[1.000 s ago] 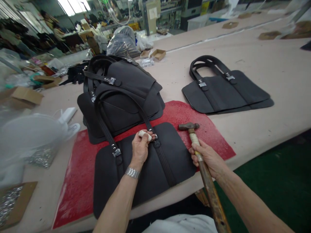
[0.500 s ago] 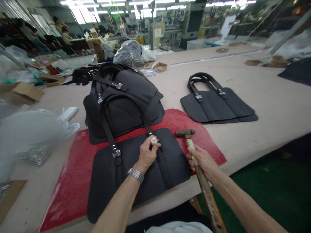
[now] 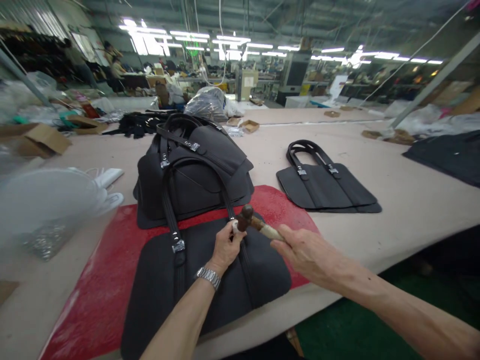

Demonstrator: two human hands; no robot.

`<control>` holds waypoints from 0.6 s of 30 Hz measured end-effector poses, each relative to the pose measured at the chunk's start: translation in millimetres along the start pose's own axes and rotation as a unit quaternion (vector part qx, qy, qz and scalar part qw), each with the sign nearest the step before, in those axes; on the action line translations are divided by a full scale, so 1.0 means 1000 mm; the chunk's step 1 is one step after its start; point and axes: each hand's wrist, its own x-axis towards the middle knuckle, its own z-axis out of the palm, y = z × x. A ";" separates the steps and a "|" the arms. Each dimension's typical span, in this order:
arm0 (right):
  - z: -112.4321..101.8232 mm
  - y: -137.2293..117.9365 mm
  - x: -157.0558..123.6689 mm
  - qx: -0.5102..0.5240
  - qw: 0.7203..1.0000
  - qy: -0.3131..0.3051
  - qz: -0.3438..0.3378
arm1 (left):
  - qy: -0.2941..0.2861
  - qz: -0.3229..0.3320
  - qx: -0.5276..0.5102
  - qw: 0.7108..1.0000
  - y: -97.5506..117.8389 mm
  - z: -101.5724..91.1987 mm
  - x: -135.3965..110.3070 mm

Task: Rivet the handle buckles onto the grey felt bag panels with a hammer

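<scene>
A black bag panel (image 3: pixel 210 280) with a looped handle lies on a red mat (image 3: pixel 101 265). My left hand (image 3: pixel 226 248), a metal watch on its wrist, is closed around a short tool with a pale round top (image 3: pixel 235 226). It holds this upright at the base of the handle's right end. My right hand (image 3: pixel 298 247) grips a ball-peen hammer (image 3: pixel 269 230) by its wooden handle. The hammer's head is at the top of the short tool; whether they touch I cannot tell. A metal buckle (image 3: pixel 179 245) shows on the left strap.
Behind the mat rises a pile of black bag panels with handles (image 3: pixel 195 175). Another handled panel (image 3: pixel 326 187) lies to the right on the pale table (image 3: pixel 348 230). Plastic bags of small metal parts (image 3: pixel 48 235) and a cardboard box (image 3: pixel 41 137) are at left. People work in the background.
My right hand has swung the hammer up and left, bringing its head to the short tool. My left hand keeps its hold at the strap. The view has tilted up.
</scene>
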 end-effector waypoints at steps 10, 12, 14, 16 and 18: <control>-0.001 -0.006 0.001 0.040 0.999 0.025 0.011 | -0.012 0.027 0.033 0.999 -0.002 -0.001 -0.003; -0.012 -0.008 0.001 0.056 0.997 0.044 0.024 | -0.012 0.029 0.042 0.999 0.000 -0.002 -0.003; -0.032 -0.019 0.000 0.093 0.985 0.139 0.032 | -0.008 0.030 0.040 0.999 0.001 -0.002 -0.002; -0.043 -0.030 -0.002 0.128 0.962 0.241 0.025 | -0.006 0.031 0.039 0.999 0.002 -0.001 -0.002; -0.034 -0.031 -0.003 0.122 0.959 0.256 0.012 | -0.008 0.032 0.039 0.999 0.002 -0.001 -0.002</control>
